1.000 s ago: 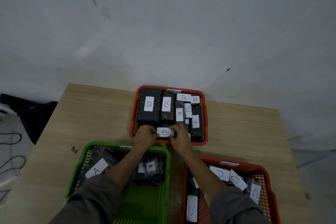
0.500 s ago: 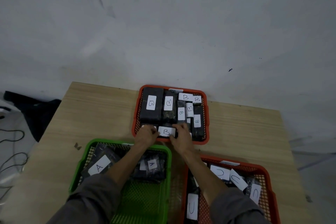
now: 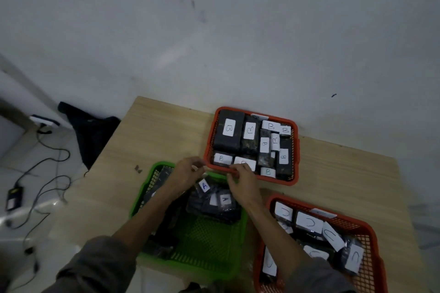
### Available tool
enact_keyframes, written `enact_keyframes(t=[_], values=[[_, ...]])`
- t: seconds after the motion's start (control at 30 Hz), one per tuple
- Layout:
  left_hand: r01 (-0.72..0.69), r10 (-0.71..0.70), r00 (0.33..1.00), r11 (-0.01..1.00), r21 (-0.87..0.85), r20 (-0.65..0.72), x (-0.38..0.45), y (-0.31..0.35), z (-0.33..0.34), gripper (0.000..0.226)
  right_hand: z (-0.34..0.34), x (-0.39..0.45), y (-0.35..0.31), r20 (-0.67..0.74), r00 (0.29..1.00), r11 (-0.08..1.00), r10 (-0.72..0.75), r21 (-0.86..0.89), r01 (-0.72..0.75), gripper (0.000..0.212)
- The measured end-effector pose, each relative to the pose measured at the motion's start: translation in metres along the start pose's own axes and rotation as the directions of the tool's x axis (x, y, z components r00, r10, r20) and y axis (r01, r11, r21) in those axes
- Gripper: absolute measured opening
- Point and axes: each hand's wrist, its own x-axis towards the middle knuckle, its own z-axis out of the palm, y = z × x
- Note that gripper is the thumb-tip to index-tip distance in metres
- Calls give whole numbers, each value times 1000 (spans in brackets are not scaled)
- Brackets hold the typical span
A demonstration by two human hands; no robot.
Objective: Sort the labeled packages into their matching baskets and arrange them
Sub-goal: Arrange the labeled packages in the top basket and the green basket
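A red basket (image 3: 296, 147) at the table's far side is packed with several black packages labeled B (image 3: 229, 134). The green basket (image 3: 209, 242) near me holds black packages labeled A (image 3: 223, 200) at its far end. Another red basket (image 3: 357, 223) at the near right holds packages labeled C (image 3: 309, 221). My left hand (image 3: 188, 172) hovers over the green basket's far rim, loosely curled, with nothing seen in it. My right hand (image 3: 241, 179) is just in front of the B basket, its fingertips at the near rim beside a front-row B package (image 3: 246, 163).
The wooden table (image 3: 345, 185) ends at its left edge near the green basket. On the floor to the left are cables (image 3: 47, 173), a small black device (image 3: 14, 197), a power strip (image 3: 44, 121) and a dark cloth (image 3: 95, 133). A grey wall rises behind the table.
Both hands have let go of the front B package and drawn back toward the green basket. The view has swung left, showing more floor.
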Motion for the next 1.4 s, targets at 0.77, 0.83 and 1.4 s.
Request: enact_keyframes(t=[0.77,0.83,1.4], values=[[45,-44,999,999,30,-24,-117,-81,-33,18,113,-108,-57,-20,996,982,88,-169,-90,45],[39,-39,999,999,38,-3,-116,-82,-30,21,111,-98,-56,-68,992,977,110,-174,-120,58],[61,-66,992,997,49,108,-113,-89,-42,24,87,-64,-40,-45,974,960,222,-164,-226,42]])
